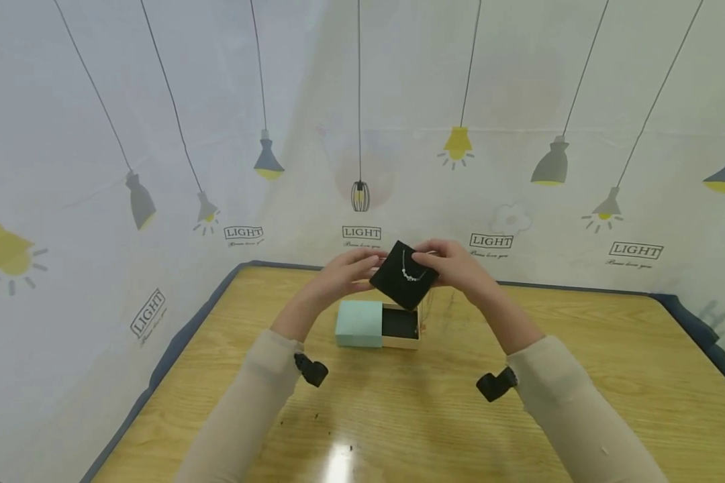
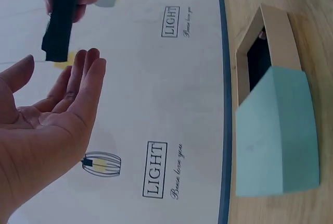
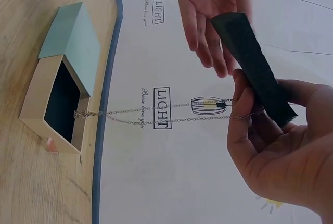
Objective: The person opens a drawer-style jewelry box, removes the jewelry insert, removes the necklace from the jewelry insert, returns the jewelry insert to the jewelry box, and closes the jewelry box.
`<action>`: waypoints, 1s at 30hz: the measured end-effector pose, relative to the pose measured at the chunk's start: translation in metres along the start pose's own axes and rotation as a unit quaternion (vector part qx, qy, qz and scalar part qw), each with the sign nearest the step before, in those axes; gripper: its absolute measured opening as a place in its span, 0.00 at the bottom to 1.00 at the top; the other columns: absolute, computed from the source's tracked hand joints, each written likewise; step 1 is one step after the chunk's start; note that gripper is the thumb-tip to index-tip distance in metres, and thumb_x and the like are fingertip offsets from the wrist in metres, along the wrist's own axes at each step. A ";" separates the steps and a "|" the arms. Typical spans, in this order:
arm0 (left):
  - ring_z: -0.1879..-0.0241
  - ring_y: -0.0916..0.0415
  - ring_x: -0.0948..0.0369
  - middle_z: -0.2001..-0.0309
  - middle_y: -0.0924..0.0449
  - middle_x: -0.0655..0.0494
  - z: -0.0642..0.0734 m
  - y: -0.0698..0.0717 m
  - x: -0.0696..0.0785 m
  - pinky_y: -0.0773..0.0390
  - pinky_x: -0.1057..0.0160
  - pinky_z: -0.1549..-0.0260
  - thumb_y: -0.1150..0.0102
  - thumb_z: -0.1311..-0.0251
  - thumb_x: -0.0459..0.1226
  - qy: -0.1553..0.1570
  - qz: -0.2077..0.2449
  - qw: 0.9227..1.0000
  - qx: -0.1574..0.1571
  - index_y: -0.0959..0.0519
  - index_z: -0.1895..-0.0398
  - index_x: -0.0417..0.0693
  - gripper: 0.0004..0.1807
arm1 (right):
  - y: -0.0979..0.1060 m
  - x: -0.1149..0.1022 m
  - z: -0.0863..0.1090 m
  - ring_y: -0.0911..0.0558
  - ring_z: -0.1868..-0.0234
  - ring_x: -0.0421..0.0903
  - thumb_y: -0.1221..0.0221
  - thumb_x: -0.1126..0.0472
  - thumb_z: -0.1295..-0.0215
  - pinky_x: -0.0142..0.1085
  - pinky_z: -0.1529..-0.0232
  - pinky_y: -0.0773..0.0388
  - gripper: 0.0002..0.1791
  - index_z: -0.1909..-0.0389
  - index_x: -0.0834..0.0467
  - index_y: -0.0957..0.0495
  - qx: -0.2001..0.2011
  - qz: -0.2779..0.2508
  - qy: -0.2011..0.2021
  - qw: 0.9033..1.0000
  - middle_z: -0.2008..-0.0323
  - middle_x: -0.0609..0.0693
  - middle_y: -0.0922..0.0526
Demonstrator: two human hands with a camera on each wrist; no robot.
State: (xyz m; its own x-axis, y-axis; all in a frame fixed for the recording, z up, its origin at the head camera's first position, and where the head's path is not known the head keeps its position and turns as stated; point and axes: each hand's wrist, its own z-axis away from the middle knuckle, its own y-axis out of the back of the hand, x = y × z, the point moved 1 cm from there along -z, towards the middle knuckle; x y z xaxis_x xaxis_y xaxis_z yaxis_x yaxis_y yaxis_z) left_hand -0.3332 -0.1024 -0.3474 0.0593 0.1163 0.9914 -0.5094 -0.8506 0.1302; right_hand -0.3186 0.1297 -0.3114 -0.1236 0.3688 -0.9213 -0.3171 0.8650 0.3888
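My right hand (image 1: 456, 267) pinches a square black jewelry pad (image 1: 401, 294), its thumb on the front face and its fingers behind. A silver necklace (image 1: 409, 277) with small sparkling stones lies across that face. In the right wrist view, its thin chain (image 3: 177, 122) dangles from behind the pad toward the box. My left hand (image 2: 62, 104) is open beside the pad, palm up and fingers loosely extended, with a gap showing in the left wrist view. Below both hands sits a gift box, its mint-green sleeve (image 1: 359, 325) partly slid off a beige drawer (image 1: 401, 343) with a black inside.
The box rests on a wood-grain table (image 1: 278, 416) near its back edge. Behind stands a white cloth backdrop (image 1: 314, 87) printed with lamps. A few dark specks (image 1: 316, 415) lie on the tabletop at the front. Black wrist cameras (image 1: 311, 370) sit at both cuffs.
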 end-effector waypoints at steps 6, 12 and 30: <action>0.31 0.32 0.45 0.30 0.34 0.37 -0.002 -0.013 0.004 0.31 0.44 0.31 0.60 0.21 0.38 0.019 0.031 0.999 -0.040 0.38 0.29 0.36 0.23 | 0.002 0.005 0.002 0.17 0.67 0.36 0.47 0.59 0.25 0.31 0.64 0.14 0.21 0.42 0.71 0.27 -0.015 -0.004 0.006 1.000 0.61 0.50 0.17; 0.41 0.23 0.52 0.34 0.30 0.36 -0.004 -0.022 0.001 0.25 0.47 0.35 0.57 0.23 0.35 0.045 0.033 0.997 -0.051 0.36 0.32 0.34 0.22 | 0.005 0.010 0.006 0.17 0.67 0.36 0.45 0.56 0.26 0.30 0.65 0.16 0.21 0.43 0.69 0.25 -0.020 0.008 0.006 1.000 0.63 0.47 0.16; 0.51 0.18 0.58 0.38 0.24 0.38 -0.004 -0.039 -0.007 0.18 0.51 0.43 0.52 0.26 0.33 0.060 0.024 0.996 -0.056 0.31 0.36 0.36 0.19 | 0.010 0.017 0.016 0.20 0.53 0.47 0.46 0.52 0.26 0.40 0.48 0.21 0.20 0.44 0.63 0.21 0.002 0.100 0.043 0.994 0.50 0.59 0.17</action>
State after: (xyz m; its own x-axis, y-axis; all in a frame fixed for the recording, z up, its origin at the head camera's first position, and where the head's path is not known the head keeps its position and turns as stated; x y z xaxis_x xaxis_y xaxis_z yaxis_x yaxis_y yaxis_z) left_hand -0.3170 -0.0676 -0.3599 -0.0680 0.1426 0.9874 -0.6028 -0.7945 0.0732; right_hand -0.3084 0.1503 -0.3226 -0.2638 0.5027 -0.8232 -0.2751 0.7788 0.5638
